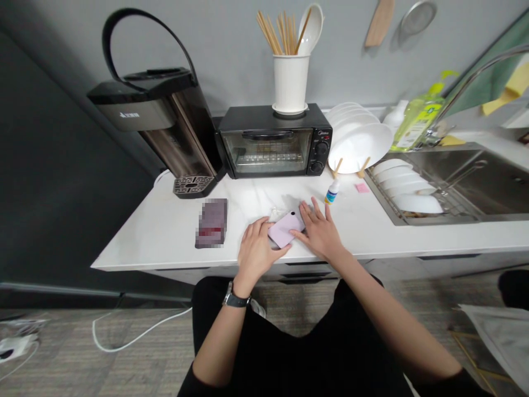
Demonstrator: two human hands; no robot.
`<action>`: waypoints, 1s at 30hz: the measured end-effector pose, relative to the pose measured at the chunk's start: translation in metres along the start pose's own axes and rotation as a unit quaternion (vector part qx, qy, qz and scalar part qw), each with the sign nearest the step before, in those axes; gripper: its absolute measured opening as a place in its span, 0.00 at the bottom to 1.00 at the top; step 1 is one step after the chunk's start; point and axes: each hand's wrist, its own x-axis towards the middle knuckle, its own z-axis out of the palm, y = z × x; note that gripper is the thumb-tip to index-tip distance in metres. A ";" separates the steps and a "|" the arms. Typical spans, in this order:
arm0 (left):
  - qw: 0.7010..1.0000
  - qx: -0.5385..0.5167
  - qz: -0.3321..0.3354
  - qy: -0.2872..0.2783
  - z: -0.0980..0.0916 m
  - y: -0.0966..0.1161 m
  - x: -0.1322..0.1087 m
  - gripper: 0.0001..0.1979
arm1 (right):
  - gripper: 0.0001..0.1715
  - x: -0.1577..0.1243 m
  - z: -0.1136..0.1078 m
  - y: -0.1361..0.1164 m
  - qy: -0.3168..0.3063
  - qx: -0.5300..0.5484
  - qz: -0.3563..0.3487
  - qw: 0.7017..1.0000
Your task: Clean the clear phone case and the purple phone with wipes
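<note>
A light purple smartphone (282, 230) lies back up at a slant on the white counter, its camera toward the far right. My left hand (257, 245) grips its left end, thumb along the near edge and fingers bent at the far side. From the right, my right hand (321, 230) holds the other end. Its thumb lies on the phone's back, and the other fingers stretch past the right edge. Just behind the phone is a small clear plastic piece (276, 213), too indistinct to name. A little bottle with a blue and yellow label (331, 193) stands beyond my right fingertips.
Left of my hands lies a dark purple, pixelated flat item (212, 223). Behind stand a water dispenser (177, 127) and a toaster oven (273, 146) bearing a white chopstick holder (290, 82). To the right are racked plates (361, 146), a pink sticky pad (362, 188) and a sink (463, 190).
</note>
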 end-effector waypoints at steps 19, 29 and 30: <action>1.000 0.007 0.000 -0.005 -0.001 -0.001 0.000 0.29 | 0.47 0.002 0.006 -0.012 -0.011 0.013 -0.008 1.000; 1.000 0.018 -0.007 -0.016 -0.003 0.000 0.001 0.28 | 0.44 -0.036 -0.007 -0.023 -0.048 0.028 -0.080 0.995; 1.000 0.013 -0.002 -0.010 -0.002 0.000 0.001 0.29 | 0.42 -0.032 -0.009 -0.011 -0.034 0.017 -0.051 0.998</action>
